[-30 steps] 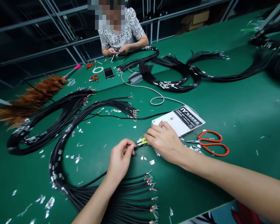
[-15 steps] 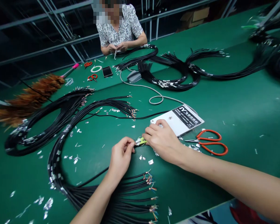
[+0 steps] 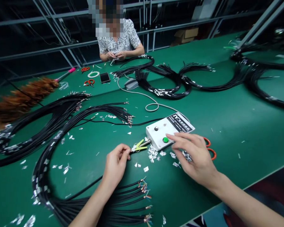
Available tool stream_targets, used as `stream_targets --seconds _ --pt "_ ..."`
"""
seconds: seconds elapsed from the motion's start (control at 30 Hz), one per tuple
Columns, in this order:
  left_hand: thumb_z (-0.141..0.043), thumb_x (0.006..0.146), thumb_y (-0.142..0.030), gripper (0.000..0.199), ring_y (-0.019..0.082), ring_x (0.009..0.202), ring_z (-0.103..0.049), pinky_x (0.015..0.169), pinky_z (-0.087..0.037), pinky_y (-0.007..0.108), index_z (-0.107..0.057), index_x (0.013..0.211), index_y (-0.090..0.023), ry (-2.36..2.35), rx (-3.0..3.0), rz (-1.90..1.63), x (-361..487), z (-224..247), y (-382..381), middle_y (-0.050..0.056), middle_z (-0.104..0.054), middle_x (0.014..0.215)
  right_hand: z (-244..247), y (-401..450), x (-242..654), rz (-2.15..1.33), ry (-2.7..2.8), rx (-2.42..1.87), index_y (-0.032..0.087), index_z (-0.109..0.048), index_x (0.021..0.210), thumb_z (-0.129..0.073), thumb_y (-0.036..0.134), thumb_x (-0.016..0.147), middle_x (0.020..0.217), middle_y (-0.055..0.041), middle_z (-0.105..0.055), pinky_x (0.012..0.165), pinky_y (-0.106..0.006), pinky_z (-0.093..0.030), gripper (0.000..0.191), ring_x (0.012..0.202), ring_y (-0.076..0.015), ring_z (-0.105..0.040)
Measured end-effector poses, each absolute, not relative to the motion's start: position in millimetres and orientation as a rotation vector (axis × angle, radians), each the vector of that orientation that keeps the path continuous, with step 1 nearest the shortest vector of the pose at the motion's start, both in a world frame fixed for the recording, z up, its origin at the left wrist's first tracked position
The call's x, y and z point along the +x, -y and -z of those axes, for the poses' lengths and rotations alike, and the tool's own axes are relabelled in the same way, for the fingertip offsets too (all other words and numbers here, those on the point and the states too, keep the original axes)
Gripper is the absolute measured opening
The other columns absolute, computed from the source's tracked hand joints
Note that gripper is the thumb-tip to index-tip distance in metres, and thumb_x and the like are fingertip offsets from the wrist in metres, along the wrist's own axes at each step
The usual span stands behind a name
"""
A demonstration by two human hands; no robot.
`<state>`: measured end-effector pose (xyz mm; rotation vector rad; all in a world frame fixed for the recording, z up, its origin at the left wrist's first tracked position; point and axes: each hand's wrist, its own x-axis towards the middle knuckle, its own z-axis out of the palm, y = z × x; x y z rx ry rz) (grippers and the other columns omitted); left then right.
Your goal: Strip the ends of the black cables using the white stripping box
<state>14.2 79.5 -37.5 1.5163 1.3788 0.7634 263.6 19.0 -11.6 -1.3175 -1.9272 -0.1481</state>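
Note:
My left hand (image 3: 116,162) pinches the end of a black cable (image 3: 91,186), the fingers closed just left of a yellow-green clip (image 3: 140,145). White wire or filler shows at the clip's jaws. The clip sits on the metal shaft of a white wire-twisting machine (image 3: 153,135) with a black label. My right hand (image 3: 196,157) is open, fingers spread, beside the machine's green button (image 3: 165,140); a fingertip reaches near the button, and I cannot tell if it touches. Below my left hand fan out several black cables (image 3: 125,201) with stripped, coloured wire ends.
Orange-handled scissors (image 3: 211,153) lie partly hidden behind my right hand. Foil scraps (image 3: 152,154) litter the green table. Bundled black cables (image 3: 73,102) curve at left, and more coils (image 3: 177,93) lie further back. A co-worker (image 3: 120,41) sits opposite, handling something thin.
My right hand has let go of the clip and moved right, fingers opening beside the green button. The left hand still holds the cable at the clip. The view has shifted slightly.

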Motion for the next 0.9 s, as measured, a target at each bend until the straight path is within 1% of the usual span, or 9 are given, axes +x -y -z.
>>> stream_targets --seconds 0.1,0.17,0.27,0.4,0.57,0.63,0.73,0.77,0.9 --pt "-0.057 0.080 -0.038 0.022 0.013 0.052 -0.051 0.049 -0.035 0.022 -0.061 0.073 -0.018 -1.383 1.522 -0.777 14 37 -79 -0.001 -0.057 0.056 23 -10 262 0.162 1.946 -1.344 0.021 -0.057 0.088 -0.054 0.008 0.093 0.111 -0.0043 -0.075 0.088 -0.038 -0.038 0.015 0.108 -0.0235 -0.062" --pt "-0.056 0.080 -0.038 0.022 0.013 0.052 -0.051 0.049 -0.036 0.023 -0.062 0.073 -0.018 -1.392 1.531 -0.764 13 37 -79 -0.001 -0.057 0.056 27 -10 259 0.204 1.946 -1.371 0.022 -0.058 0.087 -0.056 0.009 0.092 0.107 -0.0012 -0.076 0.087 -0.038 -0.036 0.015 0.107 -0.0232 -0.063" --pt "-0.056 0.080 -0.038 0.022 0.013 0.052 -0.051 0.050 -0.036 0.023 -0.062 0.073 -0.018 -1.426 1.544 -0.749 8 37 -76 -0.001 -0.057 0.056 30 -14 259 0.266 1.949 -1.394 0.023 -0.059 0.086 -0.059 0.010 0.092 0.104 0.0006 -0.077 0.086 -0.038 -0.035 0.014 0.101 -0.0230 -0.065" --pt "-0.058 0.078 -0.038 0.022 0.013 0.053 -0.051 0.050 -0.037 0.022 -0.062 0.072 -0.018 -1.437 1.471 -0.773 -2 35 -68 -0.001 -0.057 0.057 31 -16 261 0.284 1.955 -1.378 0.023 -0.059 0.087 -0.058 0.010 0.092 0.102 0.0002 -0.077 0.085 -0.039 -0.036 0.013 0.100 -0.0243 -0.065" --pt "-0.059 0.081 -0.040 0.023 0.011 0.049 -0.048 0.046 -0.036 0.021 -0.060 0.075 -0.018 -1.359 1.361 -0.769 -4 27 -49 -0.002 -0.056 0.058 31 -10 258 0.182 1.898 -1.284 0.022 -0.061 0.092 -0.058 0.009 0.089 0.102 -0.0053 -0.077 0.087 -0.040 -0.044 0.014 0.105 -0.0260 -0.063" --pt "-0.057 0.085 -0.039 0.024 0.013 0.053 -0.052 0.051 -0.040 0.022 -0.061 0.075 -0.018 -1.316 1.410 -0.739 -4 23 -38 0.000 -0.059 0.061 31 -3 255 0.117 1.877 -1.213 0.022 -0.061 0.094 -0.059 0.007 0.088 0.100 -0.0055 -0.076 0.086 -0.039 -0.047 0.016 0.103 -0.0239 -0.065" --pt "-0.055 0.089 -0.037 0.026 0.017 0.067 -0.061 0.066 -0.047 0.026 -0.063 0.073 -0.019 -1.269 1.577 -0.642 -9 18 -22 0.003 -0.066 0.068 33 9 249 0.007 1.897 -1.131 0.022 -0.063 0.094 -0.057 0.006 0.086 0.097 -0.0047 -0.075 0.084 -0.035 -0.053 0.019 0.098 -0.0210 -0.068" --pt "-0.055 0.089 -0.038 0.026 0.018 0.070 -0.063 0.069 -0.047 0.027 -0.064 0.073 -0.019 -1.280 1.620 -0.622 -13 17 -18 0.003 -0.067 0.071 34 13 247 -0.026 1.909 -1.115 0.022 -0.063 0.094 -0.056 0.006 0.086 0.097 -0.0047 -0.075 0.083 -0.035 -0.054 0.020 0.097 -0.0206 -0.068" --pt "-0.057 0.086 -0.044 0.027 0.022 0.073 -0.065 0.068 -0.050 0.029 -0.067 0.074 -0.021 -1.449 1.677 -0.684 -46 14 -16 0.005 -0.070 0.074 40 21 240 -0.129 1.894 -1.114 0.023 -0.064 0.094 -0.055 0.009 0.088 0.097 -0.0058 -0.074 0.081 -0.033 -0.059 0.018 0.093 -0.0201 -0.071"
